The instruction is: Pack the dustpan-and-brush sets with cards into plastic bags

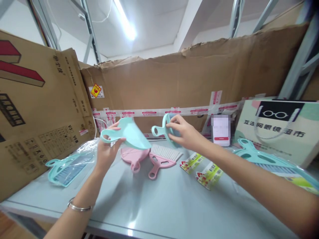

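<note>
My left hand [107,149] is closed on a mint-green mini dustpan [129,132], held up above the grey table [154,202]. My right hand [183,131] grips a mint-green mini brush [161,127] just to the right of the dustpan; its bristles are hidden behind my fingers. Beneath both hands lie a pink dustpan [134,157] and a pink brush [163,157] with white bristles.
A bagged mint dustpan set [68,166] lies at the left, another mint set [264,161] at the right. Two printed label cards [201,167] lie mid-table. Cardboard walls [174,86] stand behind and left. A paper bag [279,129] and a white device [221,130] stand at the back right.
</note>
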Demonstrator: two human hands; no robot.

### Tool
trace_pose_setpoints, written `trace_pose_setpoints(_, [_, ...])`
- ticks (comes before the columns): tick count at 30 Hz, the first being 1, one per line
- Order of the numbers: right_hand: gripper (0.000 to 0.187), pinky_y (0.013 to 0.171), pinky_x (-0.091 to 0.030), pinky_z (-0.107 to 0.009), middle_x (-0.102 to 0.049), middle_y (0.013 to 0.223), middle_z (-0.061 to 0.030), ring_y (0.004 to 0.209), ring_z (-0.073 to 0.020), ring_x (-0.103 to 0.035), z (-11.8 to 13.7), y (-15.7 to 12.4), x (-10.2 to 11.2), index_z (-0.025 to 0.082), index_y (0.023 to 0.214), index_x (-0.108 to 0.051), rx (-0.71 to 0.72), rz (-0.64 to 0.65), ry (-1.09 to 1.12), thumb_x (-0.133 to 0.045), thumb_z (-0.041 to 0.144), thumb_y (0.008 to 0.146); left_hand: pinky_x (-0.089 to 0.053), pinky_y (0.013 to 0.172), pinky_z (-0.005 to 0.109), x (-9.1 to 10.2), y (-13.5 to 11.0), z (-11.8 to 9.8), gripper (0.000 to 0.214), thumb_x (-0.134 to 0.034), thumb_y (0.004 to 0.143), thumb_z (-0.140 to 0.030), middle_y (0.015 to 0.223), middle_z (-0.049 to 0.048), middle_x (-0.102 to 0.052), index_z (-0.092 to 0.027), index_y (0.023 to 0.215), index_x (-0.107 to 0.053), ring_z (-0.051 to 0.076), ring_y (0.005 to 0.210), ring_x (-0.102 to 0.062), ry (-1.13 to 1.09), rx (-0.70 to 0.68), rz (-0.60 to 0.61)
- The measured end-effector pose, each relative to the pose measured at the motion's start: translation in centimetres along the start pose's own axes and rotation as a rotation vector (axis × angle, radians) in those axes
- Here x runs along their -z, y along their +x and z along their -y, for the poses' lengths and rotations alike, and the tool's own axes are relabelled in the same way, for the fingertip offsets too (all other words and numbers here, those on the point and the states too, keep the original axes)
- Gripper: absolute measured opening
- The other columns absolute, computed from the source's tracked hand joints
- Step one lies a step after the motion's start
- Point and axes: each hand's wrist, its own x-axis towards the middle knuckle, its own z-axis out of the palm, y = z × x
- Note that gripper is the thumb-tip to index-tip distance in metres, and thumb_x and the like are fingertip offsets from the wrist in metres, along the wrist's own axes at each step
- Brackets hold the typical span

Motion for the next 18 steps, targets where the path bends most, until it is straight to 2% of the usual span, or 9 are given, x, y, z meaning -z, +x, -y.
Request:
trace_pose_setpoints(1, [0.021,0.069,-0.039,-0.028,-0.048,0.098,-0.0073,0.074,-0.0135,-0.049,-1.2,-0.1,-0.3,0.019,0.096,-0.061,0.03,0.058,-0.04,-0.05,0.016,0.078,-0.041,0.094,0.041,0.5,-0.1,0.9,0.029,-0.065,0.071,-0.036,0.113,0.009,-0.057,-0.019,0.093,-0.058,0.025,0.11,-0.052,0.109,-0.051,-0.061])
trace_pose_setpoints(3, [0.021,0.063,-0.036,-0.026,-0.05,0.095,-0.0067,0.068,-0.0128,-0.048,-3.0,-0.6,-1.6,0.019,0.091,-0.063,0.101,0.226,-0.163,-0.048,0.012,0.079,-0.042,0.091,0.038,0.9,-0.6,2.5,0.026,-0.067,0.069,-0.034,0.1,0.0064,-0.06,-0.019,0.087,-0.057,0.022,0.1,-0.056,0.278,-0.155,-0.05])
trace_pose_setpoints(5, [0.021,0.059,-0.033,-0.026,-0.053,0.088,-0.006,0.067,-0.0139,-0.047,-3.9,-1.3,-3.6,0.02,0.085,-0.065,0.15,0.379,-0.26,-0.047,0.011,0.079,-0.045,0.083,0.035,0.6,-1.4,3.6,0.016,-0.064,0.071,-0.029,0.09,0.0049,-0.061,-0.02,0.082,-0.056,0.02,0.09,-0.058,0.392,-0.238,0.084])
trace_pose_setpoints(7, [0.019,0.059,-0.032,-0.026,-0.055,0.086,-0.0062,0.069,-0.0152,-0.049,-4.0,-2.0,-5.7,0.02,0.083,-0.065,0.169,0.474,-0.294,-0.048,0.013,0.08,-0.046,0.076,0.031,0.0,-2.2,4.1,0.004,-0.054,0.076,-0.02,0.086,0.0048,-0.061,-0.02,0.079,-0.056,0.018,0.083,-0.057,0.491,-0.272,0.258])
trace_pose_setpoints(9, [0.016,0.061,-0.034,-0.027,-0.056,0.088,-0.0071,0.072,-0.0172,-0.051,-3.7,-2.6,-7.4,0.02,0.088,-0.066,0.175,0.536,-0.282,-0.053,0.02,0.079,-0.046,0.07,0.029,-0.6,-2.8,4.5,0.015,-0.045,0.076,-0.012,0.084,0.0048,-0.061,-0.02,0.079,-0.057,0.017,0.079,-0.057,0.594,-0.264,0.417])
trace_pose_setpoints(11, [0.023,0.063,-0.036,-0.028,-0.057,0.089,-0.008,0.076,-0.0193,-0.054,-3.6,-3.2,-8.1,0.021,0.099,-0.064,0.165,0.564,-0.247,-0.056,0.025,0.078,-0.046,0.068,0.029,-1.0,-3.2,5.0,0.025,-0.041,0.073,-0.006,0.082,0.0047,-0.062,-0.02,0.08,-0.059,0.018,0.077,-0.057,0.665,-0.246,0.547])
trace_pose_setpoints(13, [0.034,0.066,-0.038,-0.029,-0.059,0.092,-0.0079,0.079,-0.0197,-0.056,-4.0,-4.2,-7.4,0.023,0.111,-0.059,0.118,0.525,-0.199,-0.051,0.019,0.079,-0.047,0.069,0.029,-1.1,-3.4,5.7,0.033,-0.039,0.069,-0.002,0.086,0.0057,-0.064,-0.021,0.083,-0.062,0.018,0.079,-0.059,0.688,-0.235,0.652])
trace_pose_setpoints(15, [0.04,0.071,-0.041,-0.029,-0.061,0.097,-0.0072,0.085,-0.0189,-0.057,-5.4,-6.1,-5.0,0.024,0.114,-0.057,0.009,0.407,-0.148,-0.045,0.01,0.078,-0.048,0.07,0.031,-0.9,-3.4,6.3,0.041,-0.038,0.067,0.0,0.098,0.0078,-0.064,-0.021,0.09,-0.064,0.02,0.085,-0.06,0.702,-0.232,0.682])
trace_pose_setpoints(18, [0.026,0.08,-0.042,-0.034,-0.062,0.099,-0.0089,0.092,-0.021,-0.057,-9.1,-11.8,1.0,0.02,0.098,-0.061,-0.291,0.121,-0.172,-0.042,0.02,0.081,-0.048,0.075,0.036,-0.8,-2.9,6.1,0.041,-0.037,0.071,-0.004,0.112,0.0099,-0.06,-0.022,0.098,-0.063,0.024,0.096,-0.058,0.722,-0.235,0.547])
